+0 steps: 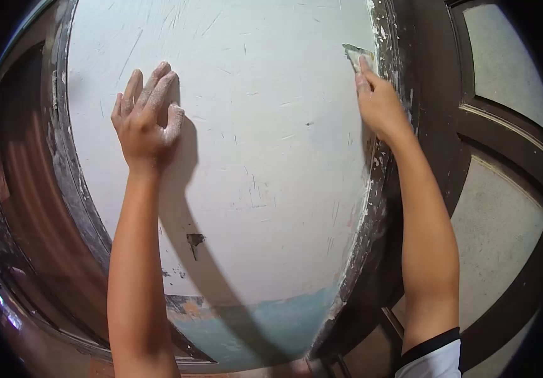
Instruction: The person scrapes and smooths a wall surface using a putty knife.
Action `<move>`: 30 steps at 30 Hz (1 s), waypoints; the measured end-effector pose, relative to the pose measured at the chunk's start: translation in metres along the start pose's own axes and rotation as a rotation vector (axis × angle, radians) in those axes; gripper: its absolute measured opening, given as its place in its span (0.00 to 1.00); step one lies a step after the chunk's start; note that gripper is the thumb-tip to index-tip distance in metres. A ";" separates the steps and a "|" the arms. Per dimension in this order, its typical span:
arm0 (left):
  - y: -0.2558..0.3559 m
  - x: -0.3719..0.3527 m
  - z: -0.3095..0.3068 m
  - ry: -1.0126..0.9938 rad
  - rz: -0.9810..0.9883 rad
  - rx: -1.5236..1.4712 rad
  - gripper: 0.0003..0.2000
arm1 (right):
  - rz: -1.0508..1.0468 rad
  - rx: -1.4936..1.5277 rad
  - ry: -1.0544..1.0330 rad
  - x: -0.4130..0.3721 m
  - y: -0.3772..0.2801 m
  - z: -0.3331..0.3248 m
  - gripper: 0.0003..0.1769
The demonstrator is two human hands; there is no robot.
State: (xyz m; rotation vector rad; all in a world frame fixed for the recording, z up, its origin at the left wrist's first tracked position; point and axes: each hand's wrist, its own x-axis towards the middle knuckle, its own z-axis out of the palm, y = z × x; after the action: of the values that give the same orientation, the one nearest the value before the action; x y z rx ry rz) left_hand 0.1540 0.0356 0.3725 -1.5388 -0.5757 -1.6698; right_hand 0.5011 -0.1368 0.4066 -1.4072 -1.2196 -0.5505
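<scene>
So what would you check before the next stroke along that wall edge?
1. Grip: ok. The right hand presses the sandpaper scrap to the wall with its fingertips.
2. Bracing: ok. The left hand lies flat and open on the white wall panel.
3. Position: ok. The scrap sits at the panel's right edge, beside the dark wooden frame.
4. Even surface: not ok. A blue-green patch and a dark chip show lower down.
5. Grit left on the scrap: cannot tell.
</scene>
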 end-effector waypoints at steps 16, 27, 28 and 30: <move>-0.002 -0.001 -0.001 0.015 0.012 -0.002 0.27 | 0.049 -0.032 0.012 -0.005 -0.001 -0.002 0.30; 0.002 0.000 -0.002 0.008 -0.005 0.009 0.27 | -0.012 -0.084 -0.011 -0.013 0.013 0.004 0.30; 0.001 0.000 -0.001 0.006 -0.006 0.009 0.27 | -0.011 -0.084 -0.013 -0.015 0.011 0.004 0.30; -0.002 -0.001 0.000 0.012 0.004 -0.010 0.27 | 0.055 -0.124 -0.018 -0.018 0.004 0.001 0.30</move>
State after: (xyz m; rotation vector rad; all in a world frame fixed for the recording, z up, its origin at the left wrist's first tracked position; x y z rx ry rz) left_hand 0.1529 0.0369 0.3715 -1.5352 -0.5589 -1.6803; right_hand 0.4982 -0.1414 0.3886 -1.5484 -1.1738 -0.5854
